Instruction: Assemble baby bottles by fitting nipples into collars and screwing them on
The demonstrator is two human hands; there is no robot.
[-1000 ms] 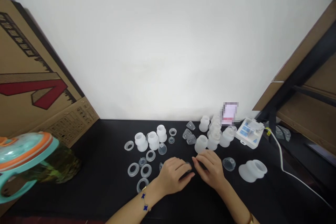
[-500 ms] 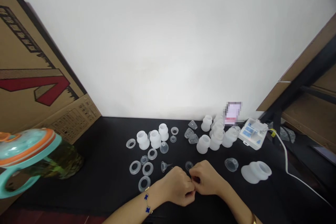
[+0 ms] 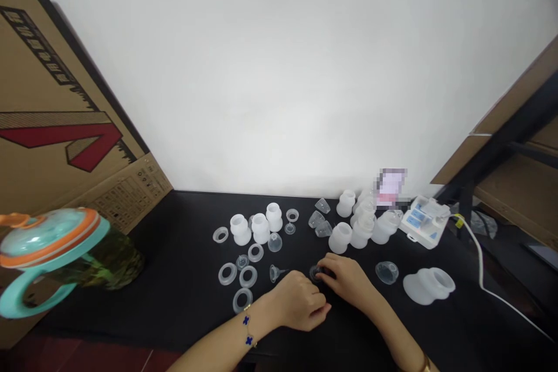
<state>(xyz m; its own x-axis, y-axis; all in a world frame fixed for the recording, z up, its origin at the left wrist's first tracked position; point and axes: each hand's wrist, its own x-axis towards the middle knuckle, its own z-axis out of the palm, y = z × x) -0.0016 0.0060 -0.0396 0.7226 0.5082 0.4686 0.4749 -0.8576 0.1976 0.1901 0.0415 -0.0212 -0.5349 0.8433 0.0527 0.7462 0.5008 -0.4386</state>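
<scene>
Head view: left hand [image 3: 300,302] curled, right hand [image 3: 344,279] at clear piece [image 3: 314,272], both grips unclear.

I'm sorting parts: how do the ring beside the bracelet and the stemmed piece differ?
The ring lies flat; the stemmed piece lies on its side. The ring has a wide hole; the stemmed piece flares at one end and narrows to a stem. Both rest on the black table.

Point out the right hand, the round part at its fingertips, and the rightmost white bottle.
Right hand [image 3: 346,279], head view: back of the hand.
Round part [image 3: 313,273], head view: exposed left side.
Rightmost white bottle [image 3: 417,287], head view: body wall.
</scene>
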